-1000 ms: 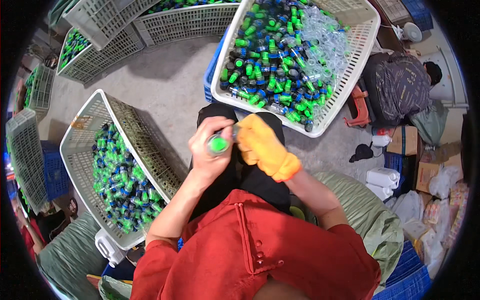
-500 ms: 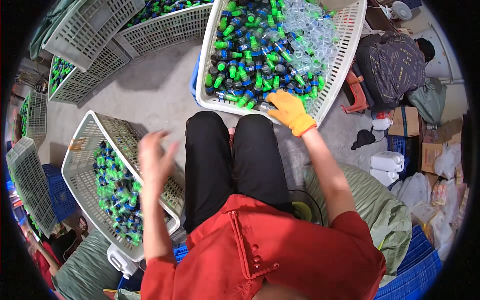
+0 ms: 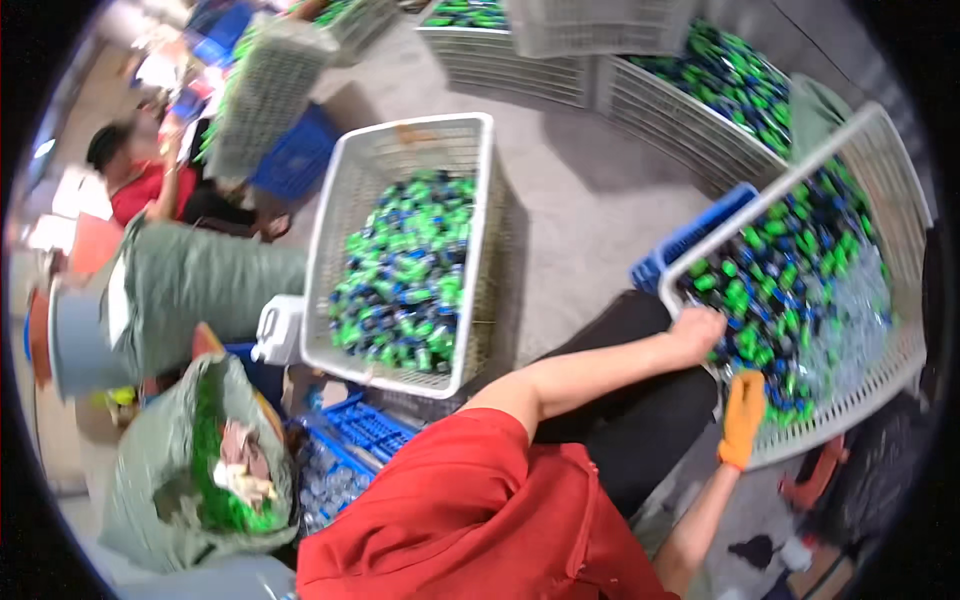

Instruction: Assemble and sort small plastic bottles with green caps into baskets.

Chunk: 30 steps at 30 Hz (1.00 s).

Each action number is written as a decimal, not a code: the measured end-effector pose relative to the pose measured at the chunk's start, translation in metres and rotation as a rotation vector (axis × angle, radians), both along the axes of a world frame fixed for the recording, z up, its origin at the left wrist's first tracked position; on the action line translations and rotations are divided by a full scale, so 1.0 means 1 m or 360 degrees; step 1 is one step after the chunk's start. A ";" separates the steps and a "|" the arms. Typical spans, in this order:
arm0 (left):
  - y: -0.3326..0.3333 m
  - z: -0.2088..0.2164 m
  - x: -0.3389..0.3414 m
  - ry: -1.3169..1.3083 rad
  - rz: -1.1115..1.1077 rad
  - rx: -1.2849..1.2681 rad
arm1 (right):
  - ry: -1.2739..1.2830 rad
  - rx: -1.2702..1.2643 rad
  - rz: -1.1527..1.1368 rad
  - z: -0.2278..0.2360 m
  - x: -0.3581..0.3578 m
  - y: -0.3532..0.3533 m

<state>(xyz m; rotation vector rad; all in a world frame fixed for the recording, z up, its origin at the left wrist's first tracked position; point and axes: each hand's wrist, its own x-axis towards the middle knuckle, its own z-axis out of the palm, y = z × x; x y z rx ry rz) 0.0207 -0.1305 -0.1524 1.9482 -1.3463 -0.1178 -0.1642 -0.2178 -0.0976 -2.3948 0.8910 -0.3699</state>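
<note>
My bare left hand (image 3: 697,332) is at the near rim of a big white plastic basket (image 3: 860,432) on the right. Its fingers look curled, and whatever they hold is hidden. Beside it, my right hand (image 3: 743,410), in an orange-yellow glove, is at the same rim with its fingers pressed together; I cannot make out anything in them. Many small black, blue and green bottle-shaped pieces (image 3: 765,290) fill the basket, with clear plastic caps (image 3: 850,320) heaped on its right side.
Left of my knees stands another white basket (image 3: 485,200) of green, blue and black pieces. A white jug (image 3: 281,328), an open green sack (image 3: 150,480) and a blue crate (image 3: 375,430) lie beyond it. A person in red (image 3: 145,190) sits far left.
My view has swung left, so the big basket now lies to the right. My left hand has moved from beside the left basket to the big basket's rim, near the gloved right hand.
</note>
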 end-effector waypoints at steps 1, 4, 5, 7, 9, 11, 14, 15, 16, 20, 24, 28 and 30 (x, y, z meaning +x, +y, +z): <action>0.009 0.012 0.002 0.0042 0.0034 0.0043 | -0.0111 0.0136 0.0000 -0.009 -0.002 -0.010; 0.050 0.063 0.017 0.0488 0.0027 0.0020 | -0.0464 0.0743 -0.0098 0.011 0.024 0.013; 0.067 0.084 0.026 0.0889 -0.0055 -0.0075 | -0.0628 0.1022 -0.0179 0.022 0.033 0.024; 0.082 0.117 0.034 0.1276 -0.0164 -0.0189 | -0.0705 0.1176 -0.0126 0.044 0.047 0.043; 0.092 0.140 0.025 0.2492 -0.0045 -0.0633 | -0.0819 0.1496 -0.0045 0.059 0.055 0.056; 0.104 0.148 0.020 0.3091 0.0000 -0.0875 | -0.0945 0.1677 -0.0041 0.060 0.058 0.063; 0.123 0.147 0.016 0.2680 -0.0129 -0.0445 | -0.1175 0.2059 -0.0047 0.063 0.057 0.070; 0.129 0.145 0.015 0.2538 -0.0163 -0.0307 | -0.1192 0.1968 -0.0071 0.065 0.053 0.068; 0.136 0.142 0.014 0.2394 -0.0189 -0.0174 | -0.1206 0.1882 -0.0093 0.067 0.050 0.066; 0.164 0.127 0.008 0.1777 -0.0338 0.0116 | -0.0754 0.0918 0.0322 0.096 0.046 0.078; 0.182 0.130 0.004 0.1077 -0.0542 0.0169 | -0.0379 0.0199 0.0856 0.147 0.055 0.123; 0.187 0.140 0.004 0.1035 -0.0471 0.0149 | -0.0333 0.0199 0.0934 0.150 0.061 0.134; 0.187 0.142 0.007 0.1048 -0.0389 0.0137 | -0.0348 0.0262 0.0883 0.151 0.060 0.133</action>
